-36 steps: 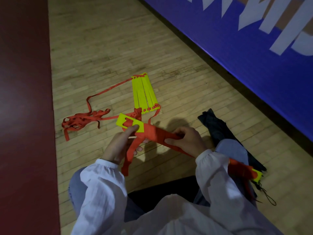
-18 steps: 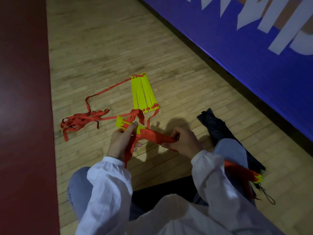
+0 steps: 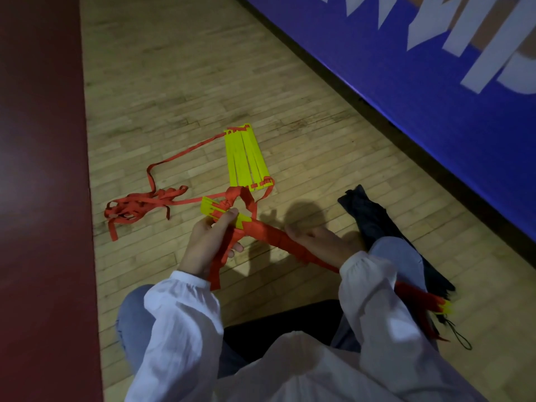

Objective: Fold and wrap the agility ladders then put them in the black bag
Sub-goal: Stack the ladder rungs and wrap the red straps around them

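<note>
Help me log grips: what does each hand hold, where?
The red-strapped bundle of yellow plastic rungs: left hand at its yellow end, right hand mid-wrap.

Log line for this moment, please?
step: wrapping red strap round ladder bundle | left hand: grips yellow end | right hand: grips wrapped middle | black bag: on floor

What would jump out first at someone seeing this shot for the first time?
The red-wrapped ladder bundle, gripped at centre by the left hand and right hand. Beyond it on the floor lie yellow rungs, with loose red strap tangled to their left. A black bag lies right, below the blue wall.
</note>
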A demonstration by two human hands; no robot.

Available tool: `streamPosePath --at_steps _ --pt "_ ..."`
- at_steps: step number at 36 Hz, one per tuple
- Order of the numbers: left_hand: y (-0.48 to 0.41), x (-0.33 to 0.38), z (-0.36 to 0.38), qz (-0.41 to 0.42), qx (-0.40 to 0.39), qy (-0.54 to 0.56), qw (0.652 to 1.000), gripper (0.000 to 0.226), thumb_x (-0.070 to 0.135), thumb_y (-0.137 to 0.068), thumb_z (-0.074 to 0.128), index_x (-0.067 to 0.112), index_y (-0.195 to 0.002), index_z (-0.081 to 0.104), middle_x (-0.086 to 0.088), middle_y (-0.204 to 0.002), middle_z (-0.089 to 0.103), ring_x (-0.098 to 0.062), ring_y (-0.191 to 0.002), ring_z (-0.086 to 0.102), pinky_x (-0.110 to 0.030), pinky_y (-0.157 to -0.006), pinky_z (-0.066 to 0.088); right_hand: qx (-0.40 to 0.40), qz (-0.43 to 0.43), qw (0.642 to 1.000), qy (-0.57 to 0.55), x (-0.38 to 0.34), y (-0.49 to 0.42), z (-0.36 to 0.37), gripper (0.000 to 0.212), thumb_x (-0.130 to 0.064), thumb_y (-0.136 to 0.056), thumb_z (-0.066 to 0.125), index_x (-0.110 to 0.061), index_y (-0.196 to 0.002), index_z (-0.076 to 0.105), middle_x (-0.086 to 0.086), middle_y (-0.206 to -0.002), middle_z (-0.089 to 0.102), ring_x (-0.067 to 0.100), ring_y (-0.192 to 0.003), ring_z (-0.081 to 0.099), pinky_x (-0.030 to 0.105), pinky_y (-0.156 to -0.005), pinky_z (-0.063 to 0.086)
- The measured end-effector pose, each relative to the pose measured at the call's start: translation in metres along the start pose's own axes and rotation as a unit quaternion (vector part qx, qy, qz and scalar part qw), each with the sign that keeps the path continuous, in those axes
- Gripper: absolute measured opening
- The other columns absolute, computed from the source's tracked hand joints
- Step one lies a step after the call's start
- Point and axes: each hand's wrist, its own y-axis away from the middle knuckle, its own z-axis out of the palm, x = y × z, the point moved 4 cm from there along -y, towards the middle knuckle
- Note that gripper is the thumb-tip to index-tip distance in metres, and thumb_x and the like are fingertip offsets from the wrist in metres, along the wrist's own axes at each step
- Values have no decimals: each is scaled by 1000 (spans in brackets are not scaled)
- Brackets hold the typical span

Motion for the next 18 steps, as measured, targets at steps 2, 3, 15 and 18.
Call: streamPosePath --at_steps 2,3,15,18 --pt "0 -1 0 -6 -7 11 1000 35 39 -91 60 4 -91 62 -15 -68 68 -29 -57 54 -25 -44 38 -5 -2 1000 -10 0 -1 1 63 -61 -94 38 -7 -89 70 -4 -65 65 7 -60 60 21 -65 41" --pt "1 -2 0 -11 -12 17 1000 35 39 -91 60 3 -93 61 -15 -69 68 -29 -57 54 -26 -44 39 -3 -4 1000 -11 1 -1 1 64 -61 -93 39 -6 -92 70 -4 -66 65 8 -61 60 21 -66 41" --pt "5 -6 -1 -80 -71 27 994 51 51 -88 57 2 -101 66 -21 -92 73 -17 -46 57 -20 -40 44 55 -39 998 4 8 -10 -1 68 -82 -68 45 -17 -76 64 -5 -64 60 12 -63 58 28 -68 42" --pt "5 -6 -2 -76 -60 29 995 49 46 -89 57 -1 -100 66 -21 -92 73 -15 -44 55 -20 -39 43 75 -49 996 6 9 -11 -1 74 -82 -68 48 -12 -83 67 -2 -68 59 14 -65 57 28 -66 40"
